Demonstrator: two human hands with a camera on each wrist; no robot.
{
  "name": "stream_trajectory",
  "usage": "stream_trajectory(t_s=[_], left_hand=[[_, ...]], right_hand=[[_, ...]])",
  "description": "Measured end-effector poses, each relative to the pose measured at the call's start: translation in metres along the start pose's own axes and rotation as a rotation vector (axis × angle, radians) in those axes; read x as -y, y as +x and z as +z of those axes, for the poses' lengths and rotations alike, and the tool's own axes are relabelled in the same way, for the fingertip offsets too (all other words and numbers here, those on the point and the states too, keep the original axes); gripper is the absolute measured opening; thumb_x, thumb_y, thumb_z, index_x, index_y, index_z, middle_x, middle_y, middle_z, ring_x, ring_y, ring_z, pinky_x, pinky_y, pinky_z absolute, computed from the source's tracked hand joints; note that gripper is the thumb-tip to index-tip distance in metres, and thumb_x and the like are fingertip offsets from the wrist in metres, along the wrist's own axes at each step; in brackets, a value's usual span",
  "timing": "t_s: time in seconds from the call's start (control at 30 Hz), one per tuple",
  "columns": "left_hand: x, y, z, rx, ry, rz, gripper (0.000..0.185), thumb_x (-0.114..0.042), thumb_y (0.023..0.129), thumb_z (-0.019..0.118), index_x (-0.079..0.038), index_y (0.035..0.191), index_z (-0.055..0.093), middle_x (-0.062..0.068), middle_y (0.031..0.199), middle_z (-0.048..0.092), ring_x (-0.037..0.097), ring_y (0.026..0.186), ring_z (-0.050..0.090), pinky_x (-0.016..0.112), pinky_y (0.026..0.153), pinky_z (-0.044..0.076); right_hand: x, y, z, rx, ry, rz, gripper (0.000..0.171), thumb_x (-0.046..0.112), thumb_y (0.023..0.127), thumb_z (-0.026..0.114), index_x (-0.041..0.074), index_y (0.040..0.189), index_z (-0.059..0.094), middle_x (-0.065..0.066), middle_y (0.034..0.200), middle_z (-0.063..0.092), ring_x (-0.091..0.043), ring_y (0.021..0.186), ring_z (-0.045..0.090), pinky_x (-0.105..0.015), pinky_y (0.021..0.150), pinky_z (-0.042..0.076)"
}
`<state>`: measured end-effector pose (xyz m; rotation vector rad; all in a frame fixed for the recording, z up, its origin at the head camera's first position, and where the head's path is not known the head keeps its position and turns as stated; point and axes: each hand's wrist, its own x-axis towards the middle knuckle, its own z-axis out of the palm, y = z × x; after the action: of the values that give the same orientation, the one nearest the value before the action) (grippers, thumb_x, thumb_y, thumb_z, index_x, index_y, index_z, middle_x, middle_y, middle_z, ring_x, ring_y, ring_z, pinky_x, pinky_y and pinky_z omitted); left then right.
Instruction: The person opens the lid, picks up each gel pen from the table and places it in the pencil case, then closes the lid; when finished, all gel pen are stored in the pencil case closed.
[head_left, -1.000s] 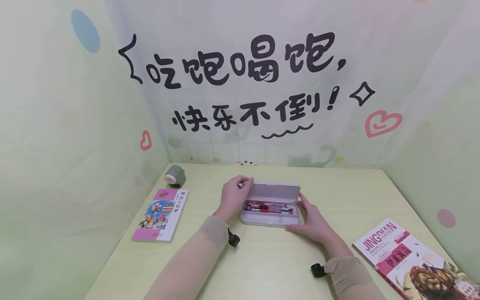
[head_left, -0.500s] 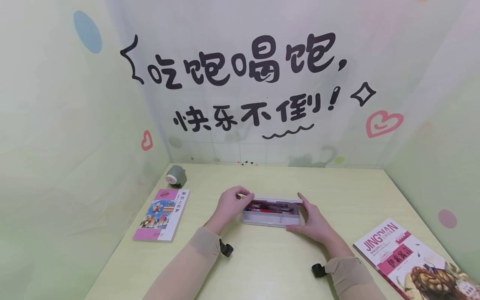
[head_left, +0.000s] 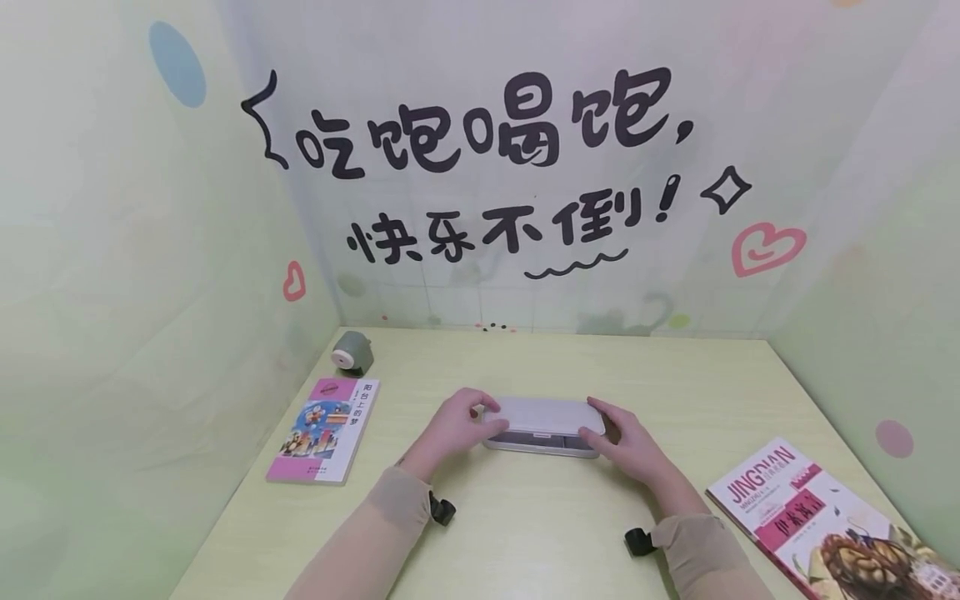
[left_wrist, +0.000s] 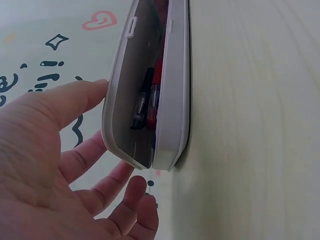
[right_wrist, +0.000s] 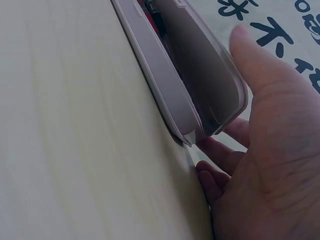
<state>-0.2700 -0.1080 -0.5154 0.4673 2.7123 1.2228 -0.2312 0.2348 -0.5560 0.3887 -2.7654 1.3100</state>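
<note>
A pale grey-white pencil case (head_left: 546,414) rests on the table with its lid partly lowered, leaving a gap along the front. At its left end, my left hand (head_left: 455,429) has the thumb on the lid's edge and the fingers behind. My right hand (head_left: 632,443) holds the right end the same way, thumb at the lid's front corner and fingers round the back. Through the gap in the left wrist view, a red pen (left_wrist: 154,97) and a black pen (left_wrist: 140,106) lie inside. From the head view the lid hides the pens.
To the left lies a pink and white book (head_left: 321,433), with a grey-green pencil sharpener (head_left: 352,353) behind it. Another book (head_left: 817,517) with a white and red cover lies at the right front. Printed walls (head_left: 480,283) bound the table (head_left: 540,533) at the back and sides.
The pencil case's lid has swung forward and down from upright, covering the pens. My left hand has come forward with it; my right thumb has risen from the base to the lid.
</note>
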Motion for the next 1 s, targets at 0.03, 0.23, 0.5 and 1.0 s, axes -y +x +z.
stream_trajectory(t_s=[0.03, 0.23, 0.5, 1.0], left_hand=[[0.000, -0.001, 0.000, 0.005, 0.002, 0.006, 0.039, -0.048, 0.094, 0.085, -0.022, 0.123, 0.077, 0.008, 0.146, 0.066, 0.027, 0.120, 0.066, 0.051, 0.106, 0.058], [0.002, -0.002, 0.000, 0.027, 0.023, 0.025, 0.041, -0.044, 0.095, 0.086, -0.019, 0.126, 0.075, 0.011, 0.155, 0.062, 0.024, 0.114, 0.066, 0.048, 0.104, 0.058], [0.008, -0.003, 0.005, 0.037, 0.010, 0.008, 0.042, -0.042, 0.094, 0.087, -0.023, 0.128, 0.073, 0.012, 0.167, 0.054, 0.023, 0.113, 0.066, 0.049, 0.105, 0.057], [0.018, -0.004, 0.016, 0.020, 0.017, 0.018, 0.042, -0.041, 0.092, 0.090, -0.027, 0.127, 0.071, 0.004, 0.153, 0.064, 0.021, 0.111, 0.063, 0.046, 0.102, 0.056]], right_hand=[[0.000, 0.000, 0.000, 0.000, 0.006, 0.002, 0.073, 0.037, 0.107, 0.071, -0.001, 0.164, 0.046, -0.031, 0.167, 0.048, -0.055, 0.157, 0.042, -0.073, 0.130, 0.030], [0.000, 0.000, 0.001, 0.008, 0.008, 0.009, 0.083, 0.040, 0.102, 0.079, -0.002, 0.164, 0.044, -0.031, 0.168, 0.046, -0.055, 0.158, 0.041, -0.071, 0.130, 0.032], [0.001, 0.001, 0.002, 0.016, -0.008, 0.002, 0.089, 0.040, 0.097, 0.085, -0.003, 0.163, 0.045, -0.032, 0.168, 0.046, -0.056, 0.158, 0.040, -0.071, 0.131, 0.032], [0.002, 0.002, 0.003, 0.024, -0.060, 0.000, 0.096, 0.043, 0.092, 0.090, -0.005, 0.162, 0.045, -0.033, 0.165, 0.049, -0.057, 0.156, 0.042, -0.072, 0.130, 0.032]])
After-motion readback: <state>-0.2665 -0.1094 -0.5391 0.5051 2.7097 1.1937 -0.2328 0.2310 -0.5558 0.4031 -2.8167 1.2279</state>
